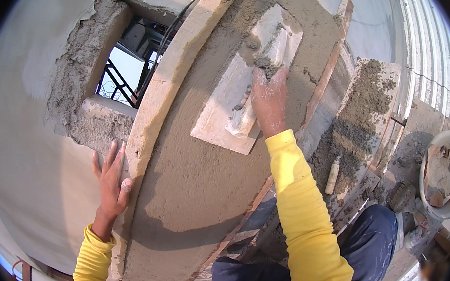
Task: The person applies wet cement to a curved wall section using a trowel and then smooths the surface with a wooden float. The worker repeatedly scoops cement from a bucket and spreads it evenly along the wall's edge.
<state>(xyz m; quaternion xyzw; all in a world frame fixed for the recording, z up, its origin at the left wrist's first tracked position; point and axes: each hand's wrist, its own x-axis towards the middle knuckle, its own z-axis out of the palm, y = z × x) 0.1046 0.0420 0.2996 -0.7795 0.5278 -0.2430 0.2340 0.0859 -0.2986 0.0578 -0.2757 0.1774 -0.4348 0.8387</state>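
My right hand (270, 99) is closed round the handle of a flat plastering float (220, 107), a pale rectangular board crusted with mortar. The float lies against a strip of wet grey mortar (193, 191), tilted with its upper end to the right. Along the strip's left side runs a long wooden board (175, 62). My left hand (111, 175) rests with outstretched fingers on the wall beside this board, its fingertips near the board's edge. A second thin wooden batten (330, 64) borders the mortar on the right.
A rough-edged window opening (120, 71) is at left, with a black cable (177, 22) hanging past it. To the right, a board with loose mortar (366, 108) carries a tool with a pale handle (332, 175). Beyond are a bucket (425, 170) and corrugated sheeting (440, 47).
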